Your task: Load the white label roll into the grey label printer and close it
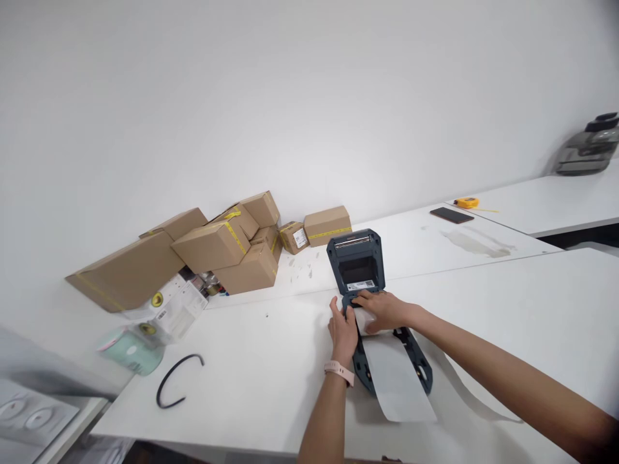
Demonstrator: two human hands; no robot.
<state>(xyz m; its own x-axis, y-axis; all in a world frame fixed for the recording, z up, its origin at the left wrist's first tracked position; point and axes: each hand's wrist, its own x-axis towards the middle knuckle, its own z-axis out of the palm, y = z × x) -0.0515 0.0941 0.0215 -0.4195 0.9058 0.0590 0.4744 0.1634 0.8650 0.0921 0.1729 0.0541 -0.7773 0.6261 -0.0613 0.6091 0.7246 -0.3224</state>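
A dark blue-grey label printer (358, 254) stands on the white table with its lid raised. Inside its body sits a white label roll (363, 320), and a pale paper strip (399, 380) runs from it over the printer's front edge. My right hand (382, 310) reaches across from the right and is closed on the roll, with its fingertips partly hidden near the hinge. At the printer's left side, my left hand (343, 328) grips the edge, thumb toward the roll. A pink band is on the left wrist.
Several cardboard boxes (213, 248) are piled against the wall at left. A black curved cable (167, 380) and a mint-green container (133, 350) lie at the left end. Farther right are a phone (452, 214), a yellow tape measure (467, 202) and a large jug (586, 151).
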